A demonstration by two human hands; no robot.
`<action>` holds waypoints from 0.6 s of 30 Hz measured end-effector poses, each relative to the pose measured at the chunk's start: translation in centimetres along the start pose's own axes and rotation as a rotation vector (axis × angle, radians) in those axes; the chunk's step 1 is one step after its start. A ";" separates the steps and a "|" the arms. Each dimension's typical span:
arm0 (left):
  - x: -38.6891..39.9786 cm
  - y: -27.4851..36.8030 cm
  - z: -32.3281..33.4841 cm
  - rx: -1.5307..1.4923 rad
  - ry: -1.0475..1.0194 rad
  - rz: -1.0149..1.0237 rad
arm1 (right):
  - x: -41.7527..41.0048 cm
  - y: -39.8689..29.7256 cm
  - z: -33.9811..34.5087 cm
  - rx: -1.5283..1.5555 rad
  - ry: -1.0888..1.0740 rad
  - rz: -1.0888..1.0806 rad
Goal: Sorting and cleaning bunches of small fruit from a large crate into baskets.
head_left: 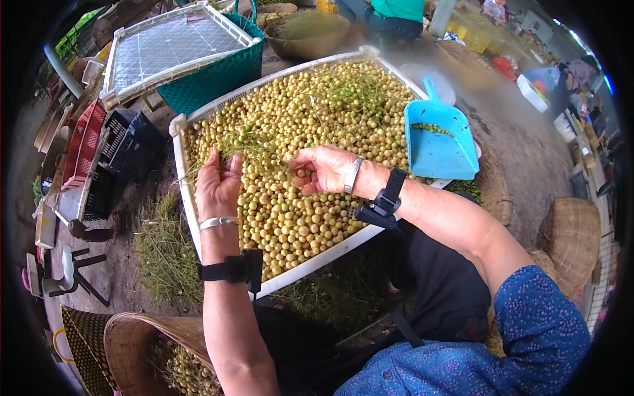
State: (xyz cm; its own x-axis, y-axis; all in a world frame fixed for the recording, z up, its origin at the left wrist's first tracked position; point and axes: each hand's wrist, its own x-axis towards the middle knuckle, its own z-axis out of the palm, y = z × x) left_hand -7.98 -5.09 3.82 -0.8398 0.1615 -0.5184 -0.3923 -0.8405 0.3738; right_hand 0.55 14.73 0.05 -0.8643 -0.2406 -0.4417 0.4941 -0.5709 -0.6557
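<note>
A large white plastic tray (297,274) full of small round yellowish fruits (297,218) lies before me. At its left side, my left hand (218,183) has a tangle of thin green stems (250,146) at its thumb and fingertips, with a few fruits on them. My right hand (319,171) is over the middle of the tray, palm turned partly up, its fingers curled around one or two fruits. More green stems (359,94) lie on the fruits towards the back. A blue plastic dustpan (441,141) with a green fruit spike in it rests on the tray's right corner.
Another white mesh tray (173,44) sits over a green woven basket (213,74) at back left. Dark crates (131,143) and a stem pile (168,247) are on the left. A tipped wicker basket (148,341) holds fruits beside me. A person (396,17) is beyond the tray.
</note>
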 end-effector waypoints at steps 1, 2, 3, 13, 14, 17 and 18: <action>-0.1 0.1 0.0 0.004 0.002 0.001 | -0.1 0.5 -0.2 0.047 0.006 0.005; -0.2 0.1 0.1 0.018 -0.022 0.025 | -0.2 0.7 -0.4 0.090 0.013 0.008; -0.3 0.2 0.2 0.034 -0.047 0.047 | -0.1 1.0 -0.5 0.147 0.031 0.007; 8.5 1.2 -5.1 0.521 -0.567 0.224 | 1.7 1.6 -3.6 0.226 -0.123 -0.109; 6.8 0.7 -4.6 0.939 -0.595 0.458 | 2.1 2.0 -4.1 0.235 -0.224 -0.133; 0.2 1.0 -2.2 1.245 -0.494 0.728 | 1.9 1.2 1.2 0.478 -0.010 -0.058; -2.3 0.2 -0.9 1.221 -0.496 0.721 | 1.4 0.8 1.3 0.520 -0.034 -0.028</action>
State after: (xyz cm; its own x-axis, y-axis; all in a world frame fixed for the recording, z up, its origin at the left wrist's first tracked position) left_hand -5.81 -6.10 4.42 -0.9242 0.2762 0.2638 0.2963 0.0827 0.9515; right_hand -0.45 12.93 -0.29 -0.8835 -0.2398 -0.4023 0.3657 -0.8898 -0.2728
